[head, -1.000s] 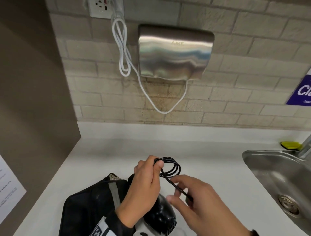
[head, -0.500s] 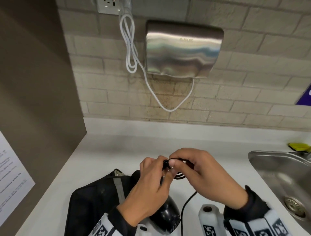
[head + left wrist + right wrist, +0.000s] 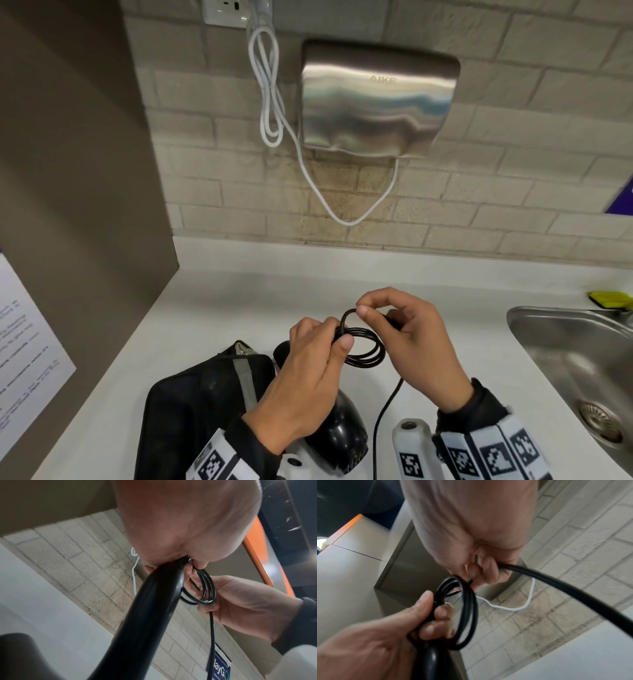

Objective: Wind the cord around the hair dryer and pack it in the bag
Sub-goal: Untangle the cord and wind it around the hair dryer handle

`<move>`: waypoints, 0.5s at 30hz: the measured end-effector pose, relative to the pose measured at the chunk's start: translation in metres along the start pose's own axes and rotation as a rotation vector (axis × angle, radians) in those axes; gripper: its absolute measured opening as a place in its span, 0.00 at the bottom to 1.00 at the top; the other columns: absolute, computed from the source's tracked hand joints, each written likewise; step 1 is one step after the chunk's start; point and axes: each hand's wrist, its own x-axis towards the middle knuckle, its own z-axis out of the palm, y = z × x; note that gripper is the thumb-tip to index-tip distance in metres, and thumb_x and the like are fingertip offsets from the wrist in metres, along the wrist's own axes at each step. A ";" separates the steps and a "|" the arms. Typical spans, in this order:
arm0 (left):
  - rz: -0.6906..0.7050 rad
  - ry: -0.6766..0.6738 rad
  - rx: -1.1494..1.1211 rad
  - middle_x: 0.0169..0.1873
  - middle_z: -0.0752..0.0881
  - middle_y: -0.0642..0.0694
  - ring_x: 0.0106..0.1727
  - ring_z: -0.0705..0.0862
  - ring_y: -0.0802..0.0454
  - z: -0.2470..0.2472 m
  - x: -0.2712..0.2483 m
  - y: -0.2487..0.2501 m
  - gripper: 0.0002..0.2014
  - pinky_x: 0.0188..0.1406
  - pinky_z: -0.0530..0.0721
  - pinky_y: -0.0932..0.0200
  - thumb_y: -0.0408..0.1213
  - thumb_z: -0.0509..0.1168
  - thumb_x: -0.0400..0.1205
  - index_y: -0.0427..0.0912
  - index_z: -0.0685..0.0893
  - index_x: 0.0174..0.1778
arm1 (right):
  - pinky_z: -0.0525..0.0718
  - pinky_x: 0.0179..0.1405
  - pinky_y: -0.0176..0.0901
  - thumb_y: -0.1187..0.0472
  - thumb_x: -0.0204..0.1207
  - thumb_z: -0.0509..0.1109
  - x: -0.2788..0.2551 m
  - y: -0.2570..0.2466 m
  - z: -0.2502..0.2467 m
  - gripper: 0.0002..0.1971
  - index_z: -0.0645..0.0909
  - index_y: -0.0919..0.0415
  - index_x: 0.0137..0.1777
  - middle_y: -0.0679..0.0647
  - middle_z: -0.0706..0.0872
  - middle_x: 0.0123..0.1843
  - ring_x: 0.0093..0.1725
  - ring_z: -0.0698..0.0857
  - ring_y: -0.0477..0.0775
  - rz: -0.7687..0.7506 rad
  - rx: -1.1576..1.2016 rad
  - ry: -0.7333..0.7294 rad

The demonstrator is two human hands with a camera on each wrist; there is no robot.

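left hand (image 3: 308,373), lower centre of the head view, grips the black hair dryer (image 3: 337,435) by its handle and pinches several small loops of the black cord (image 3: 364,347) against it. right hand (image 3: 414,346) just beside it pinches the top of a cord loop between thumb and forefinger, with the loose tail hanging toward the bottom edge. black bag (image 3: 191,407) lies on the white counter (image 3: 239,301) at lower left, touching the dryer.
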 end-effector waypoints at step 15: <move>-0.078 0.067 -0.063 0.44 0.78 0.55 0.56 0.72 0.62 -0.005 0.000 -0.005 0.15 0.51 0.69 0.77 0.58 0.44 0.85 0.61 0.75 0.48 | 0.82 0.46 0.60 0.62 0.72 0.77 -0.016 0.029 0.007 0.03 0.89 0.56 0.44 0.50 0.91 0.39 0.40 0.83 0.57 0.108 0.259 -0.216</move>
